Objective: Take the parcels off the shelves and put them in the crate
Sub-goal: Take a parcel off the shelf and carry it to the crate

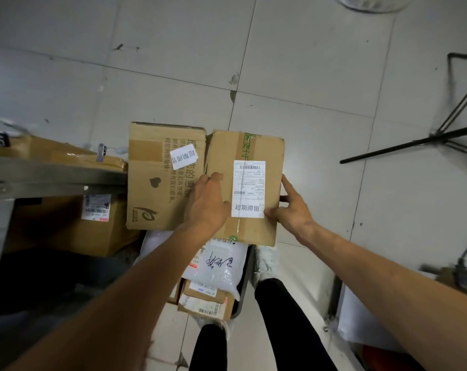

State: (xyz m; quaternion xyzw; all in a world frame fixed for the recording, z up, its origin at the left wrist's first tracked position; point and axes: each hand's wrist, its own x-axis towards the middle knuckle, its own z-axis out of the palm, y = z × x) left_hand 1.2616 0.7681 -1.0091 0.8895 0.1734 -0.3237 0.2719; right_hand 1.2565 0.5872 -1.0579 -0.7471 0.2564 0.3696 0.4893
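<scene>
Gripping opposite sides, left hand (207, 206) and right hand (292, 210) fingers (286, 186) hold the parcel (249, 183).

A pale tiled floor (307, 62) carries everything. At the left stands a metal shelf (53, 174): a flat cardboard parcel (58, 153) lies on its upper tier, and a bigger labelled cardboard box (74, 228) sits on the tier below. Near the middle a dark crate (244, 285) rests on the floor, holding a white plastic mailer (221, 266) and small labelled boxes (205, 303). A black tripod stand (414, 142) is at the right.
</scene>
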